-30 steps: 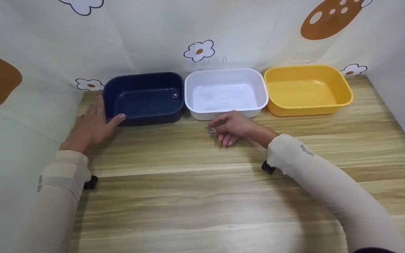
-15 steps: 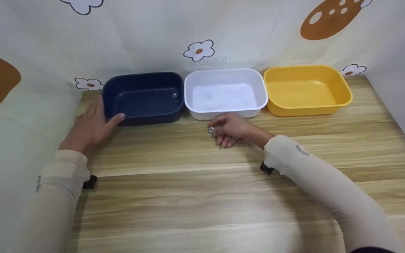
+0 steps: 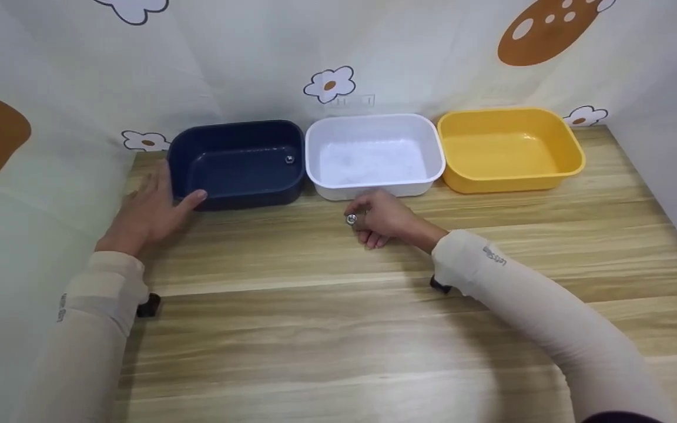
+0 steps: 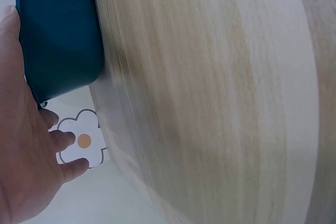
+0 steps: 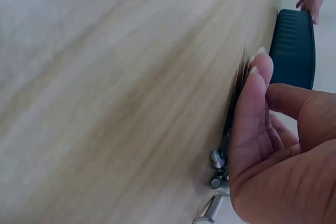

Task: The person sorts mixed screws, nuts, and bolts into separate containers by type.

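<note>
My right hand [image 3: 379, 217] is just in front of the white tray [image 3: 375, 191], pinching a small shiny metal nut [image 3: 351, 219] between thumb and index finger; its other fingers are loosely bent. In the right wrist view the thumb hides the nut, and several metal screws [image 5: 216, 182] show below the fingers. My left hand [image 3: 149, 211] lies against the left end of the dark blue tray [image 3: 244, 200], fingers stretched along its side and thumb over the front rim. Inside that tray sits another small metal nut [image 3: 290, 159]. The left wrist view shows the left hand's fingers [image 4: 65, 140] spread.
A yellow tray [image 3: 509, 183] stands at the right end of the row, beside the white one. All three trays back onto a wall covering printed with flowers [image 3: 329, 85]. Under everything is a wood-grain table [image 3: 315, 329].
The right hand has turned slightly, and the nut's round face shows more plainly between the fingertips. The left hand and the trays stay where they were; the head view has shifted a little.
</note>
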Action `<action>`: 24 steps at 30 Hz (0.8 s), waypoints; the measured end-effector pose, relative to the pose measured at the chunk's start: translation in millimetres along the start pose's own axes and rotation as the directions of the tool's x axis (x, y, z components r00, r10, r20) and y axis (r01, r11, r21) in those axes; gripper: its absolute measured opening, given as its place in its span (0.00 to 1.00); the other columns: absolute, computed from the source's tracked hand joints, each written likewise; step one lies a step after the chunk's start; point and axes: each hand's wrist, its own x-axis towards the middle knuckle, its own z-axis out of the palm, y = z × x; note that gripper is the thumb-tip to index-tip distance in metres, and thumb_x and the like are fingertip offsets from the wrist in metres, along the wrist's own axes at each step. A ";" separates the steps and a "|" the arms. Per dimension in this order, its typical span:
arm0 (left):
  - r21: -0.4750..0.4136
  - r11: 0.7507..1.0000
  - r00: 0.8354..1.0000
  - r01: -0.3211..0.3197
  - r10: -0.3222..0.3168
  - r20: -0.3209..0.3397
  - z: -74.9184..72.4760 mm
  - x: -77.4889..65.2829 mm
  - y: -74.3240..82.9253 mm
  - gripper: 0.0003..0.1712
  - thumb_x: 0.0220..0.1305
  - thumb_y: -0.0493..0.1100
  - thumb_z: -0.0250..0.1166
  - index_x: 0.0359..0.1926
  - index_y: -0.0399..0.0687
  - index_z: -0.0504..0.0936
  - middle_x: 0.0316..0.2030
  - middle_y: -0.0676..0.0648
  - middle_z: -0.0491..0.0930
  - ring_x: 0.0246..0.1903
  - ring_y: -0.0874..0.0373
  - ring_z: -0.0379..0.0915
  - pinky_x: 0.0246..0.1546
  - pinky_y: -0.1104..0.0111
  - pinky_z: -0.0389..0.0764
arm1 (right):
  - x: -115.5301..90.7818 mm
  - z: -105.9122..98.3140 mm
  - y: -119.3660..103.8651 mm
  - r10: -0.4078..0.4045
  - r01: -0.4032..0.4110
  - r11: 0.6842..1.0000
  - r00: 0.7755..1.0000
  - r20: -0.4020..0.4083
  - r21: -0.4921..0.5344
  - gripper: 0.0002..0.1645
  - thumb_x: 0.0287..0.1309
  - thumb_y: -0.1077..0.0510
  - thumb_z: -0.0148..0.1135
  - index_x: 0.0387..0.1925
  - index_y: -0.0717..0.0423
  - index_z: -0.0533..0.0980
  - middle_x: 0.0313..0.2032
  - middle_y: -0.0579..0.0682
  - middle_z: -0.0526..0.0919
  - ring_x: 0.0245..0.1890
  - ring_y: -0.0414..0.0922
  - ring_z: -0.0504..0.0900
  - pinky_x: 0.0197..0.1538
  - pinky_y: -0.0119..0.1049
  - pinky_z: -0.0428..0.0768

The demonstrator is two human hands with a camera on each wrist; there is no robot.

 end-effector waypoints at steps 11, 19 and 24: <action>0.022 1.000 1.000 0.001 -0.001 0.011 -1.2 0.9 1.6 0.64 0.62 0.80 0.35 0.72 0.34 0.21 0.72 0.25 0.29 0.71 0.27 0.31 0.64 0.31 0.38 | 0.5 -0.8 1.0 -0.042 0.043 0.999 0.999 0.022 -0.033 0.14 0.65 0.64 0.55 0.50 0.57 0.78 0.17 0.54 0.81 0.15 0.43 0.82 0.16 0.34 0.79; 0.025 1.000 1.000 -0.004 0.003 0.017 -1.3 4.5 -0.3 0.63 0.63 0.79 0.35 0.72 0.37 0.20 0.73 0.29 0.24 0.72 0.29 0.29 0.64 0.31 0.37 | 1.1 -1.8 1.4 -0.042 0.043 0.999 0.999 0.032 -0.028 0.13 0.65 0.64 0.56 0.50 0.58 0.78 0.18 0.55 0.81 0.15 0.44 0.82 0.17 0.35 0.80; 0.015 1.000 1.000 -0.003 0.002 0.009 -0.3 2.4 -1.2 0.63 0.63 0.79 0.36 0.73 0.37 0.20 0.73 0.29 0.26 0.72 0.29 0.28 0.65 0.32 0.37 | 1.1 -2.1 0.4 -0.048 0.049 0.997 0.998 0.034 -0.053 0.13 0.65 0.64 0.57 0.49 0.57 0.79 0.19 0.55 0.82 0.15 0.44 0.82 0.18 0.37 0.81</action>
